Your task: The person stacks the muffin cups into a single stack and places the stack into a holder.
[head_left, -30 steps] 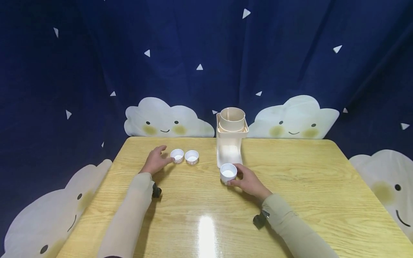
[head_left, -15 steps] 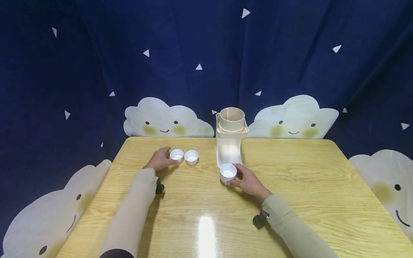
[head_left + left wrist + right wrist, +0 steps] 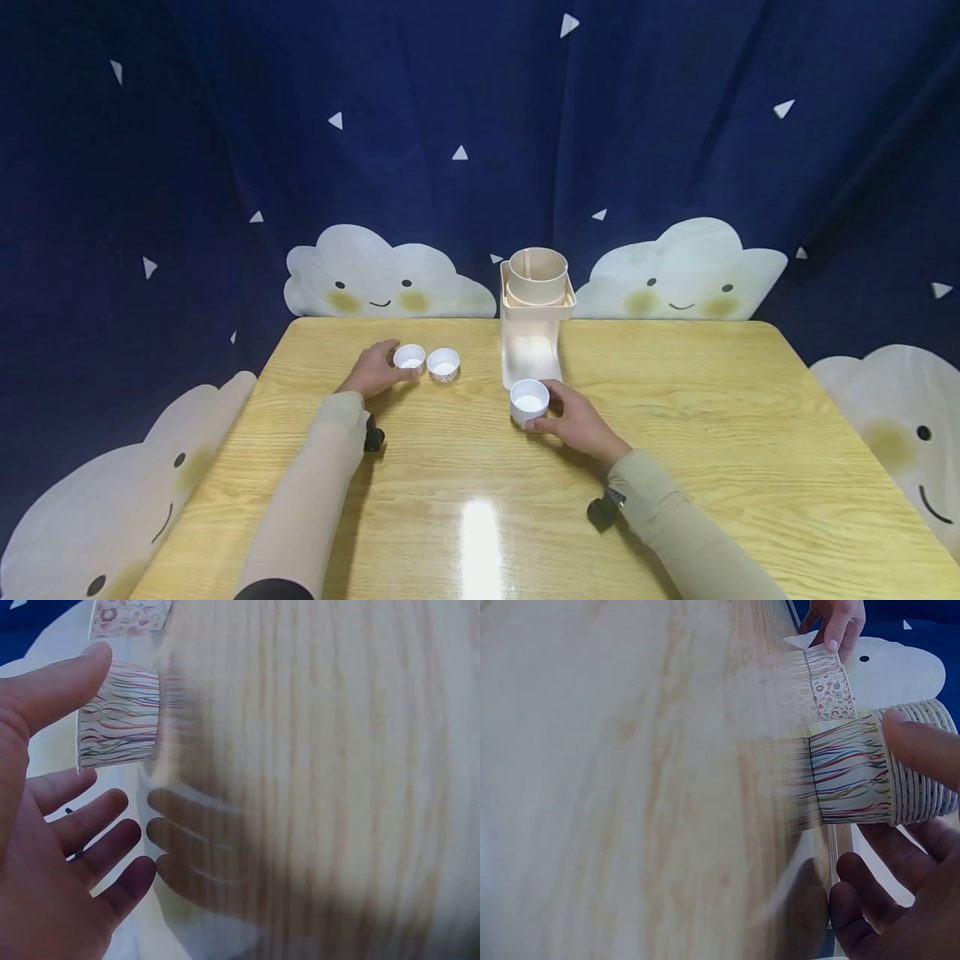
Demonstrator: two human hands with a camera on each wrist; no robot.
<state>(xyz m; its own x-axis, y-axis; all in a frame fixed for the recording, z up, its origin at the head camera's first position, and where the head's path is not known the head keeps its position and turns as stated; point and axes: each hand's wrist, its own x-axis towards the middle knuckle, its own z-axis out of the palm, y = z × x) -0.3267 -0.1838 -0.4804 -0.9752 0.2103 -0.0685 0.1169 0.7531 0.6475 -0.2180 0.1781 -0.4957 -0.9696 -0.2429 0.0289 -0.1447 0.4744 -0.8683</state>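
In the head view my left hand [image 3: 375,369] is at a small white paper baking cup [image 3: 409,358]. Its thumb lies against the near side and its index finger reaches round the far side; the left wrist view shows coloured wavy stripes on this cup [image 3: 120,720]. A second paper cup [image 3: 443,365], printed with flowers in the right wrist view, stands just to its right. My right hand [image 3: 577,421] grips a nested stack of striped paper baking cups [image 3: 855,769] between thumb and fingers, upright on the table. Several ridged rims show at the top of the stack.
A cream-coloured stand [image 3: 531,337] with a round open cylinder [image 3: 538,277] on top is right behind the right hand's stack. The wooden table [image 3: 712,417] ends at a dark blue curtain [image 3: 420,83] with cloud shapes.
My left hand has moved slightly right and brought thumb and index finger in around the striped cup. My right hand and its stack have stayed in place.
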